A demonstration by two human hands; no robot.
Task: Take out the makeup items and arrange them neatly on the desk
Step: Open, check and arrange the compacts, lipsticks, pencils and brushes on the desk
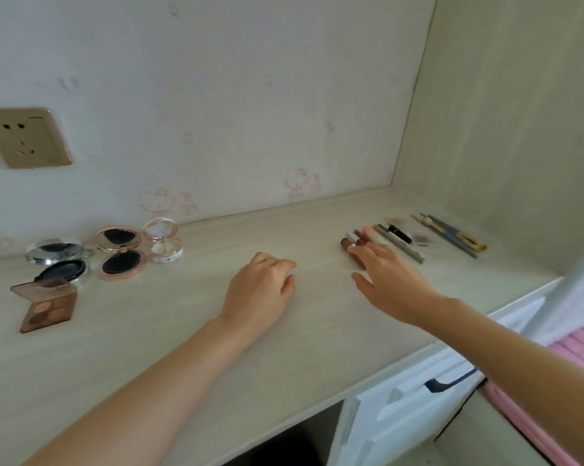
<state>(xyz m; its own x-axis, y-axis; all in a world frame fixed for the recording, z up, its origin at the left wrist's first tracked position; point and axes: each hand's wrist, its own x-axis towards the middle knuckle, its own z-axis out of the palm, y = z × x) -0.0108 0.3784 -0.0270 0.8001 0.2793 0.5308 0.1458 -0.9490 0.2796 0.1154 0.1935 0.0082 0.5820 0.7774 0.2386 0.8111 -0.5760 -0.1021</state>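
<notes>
Most of the job looks done to me: the open compacts (119, 252) and the eyeshadow palette (46, 304) sit grouped at the left of the surface (183, 348), the lip tubes (354, 242), pencils (401, 245) and brushes (452, 235) lie in a row at the right. My left hand (260, 290) rests loosely curled, holding nothing. My right hand (388, 277) has its fingers (371, 235) spread over the tubes, hiding their near ends; whether it touches them I cannot tell. The small items between pencils and brushes are too blurred to name

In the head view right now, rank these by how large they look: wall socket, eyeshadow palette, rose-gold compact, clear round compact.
1. Wall socket
2. Eyeshadow palette
3. Rose-gold compact
4. Clear round compact

Palette and rose-gold compact look close; the palette lies nearer the camera, so that order is unsure.
</notes>
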